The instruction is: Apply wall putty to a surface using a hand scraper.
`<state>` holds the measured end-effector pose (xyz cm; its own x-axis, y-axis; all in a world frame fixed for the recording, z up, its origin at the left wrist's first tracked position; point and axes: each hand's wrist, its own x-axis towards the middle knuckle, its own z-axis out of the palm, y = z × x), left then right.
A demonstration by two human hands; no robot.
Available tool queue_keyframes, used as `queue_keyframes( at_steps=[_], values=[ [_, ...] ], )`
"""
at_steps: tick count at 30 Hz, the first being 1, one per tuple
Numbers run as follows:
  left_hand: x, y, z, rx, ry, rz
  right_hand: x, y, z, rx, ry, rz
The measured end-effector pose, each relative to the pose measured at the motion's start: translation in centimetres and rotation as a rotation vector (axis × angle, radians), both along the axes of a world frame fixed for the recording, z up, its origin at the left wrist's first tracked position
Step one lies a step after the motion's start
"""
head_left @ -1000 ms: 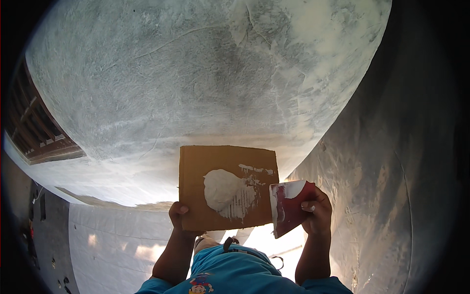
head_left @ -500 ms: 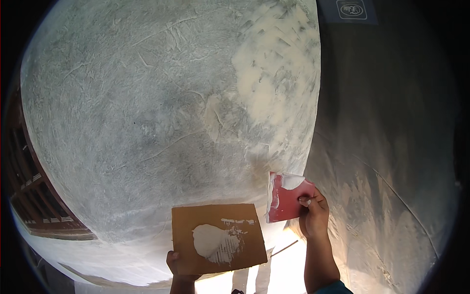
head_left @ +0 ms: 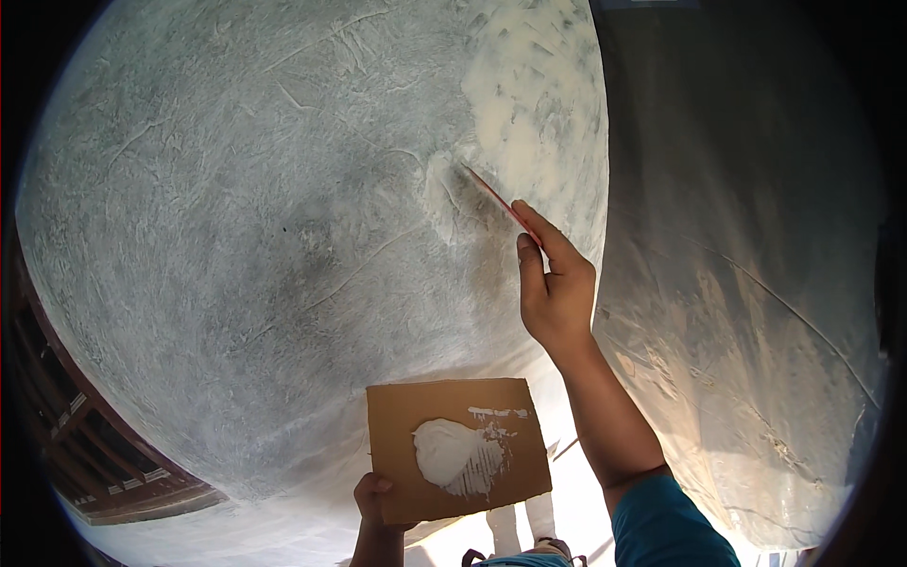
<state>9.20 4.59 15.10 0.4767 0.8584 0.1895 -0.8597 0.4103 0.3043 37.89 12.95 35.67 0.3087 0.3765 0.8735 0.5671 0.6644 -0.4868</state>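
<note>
Our right hand (head_left: pixel 557 288) pinches a thin red scraper (head_left: pixel 491 197), its edge pressed to the grey plastered wall (head_left: pixel 265 217) beside a fresh pale patch (head_left: pixel 529 104). Our left hand (head_left: pixel 376 501) clasps the cardboard board (head_left: pixel 455 460) carrying white putty (head_left: pixel 452 452). Tilt the board and the putty may slide off, we think.

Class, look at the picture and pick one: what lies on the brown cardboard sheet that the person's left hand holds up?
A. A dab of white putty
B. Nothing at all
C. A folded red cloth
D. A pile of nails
A: the cardboard sheet in the left hand carries a white putty dab with smeared streaks, while the right hand presses a red scraper to the wall.
</note>
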Motion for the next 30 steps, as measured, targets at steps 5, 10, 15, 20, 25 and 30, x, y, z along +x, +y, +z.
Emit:
queue_keyframes(
  at_steps=[5,10,15,20,25,30],
  values=[
    [-1.8,1.6,-1.0,0.11,-0.118,-0.214,-0.6,2.1,0.4,0.218,-0.26,-0.282],
    [-1.1,1.4,0.2,0.083,-0.026,-0.114,-2.8,3.8,0.0,0.159,-0.413,-0.444],
    [-1.3,1.2,0.3,0.12,-0.043,-0.149,-6.0,4.7,-1.7,0.082,-0.51,-0.437],
    [-1.1,1.0,0.5,0.083,0.022,-0.067,-5.2,1.6,-2.3,0.09,-0.505,-0.289],
    [-1.6,1.4,-0.3,0.089,-0.033,-0.112,-2.0,2.4,1.7,0.232,-0.346,-0.404],
    [-2.1,0.9,-1.0,0.075,0.002,-0.085,-6.1,6.3,-0.5,0.16,-0.555,-0.579]
  ],
)
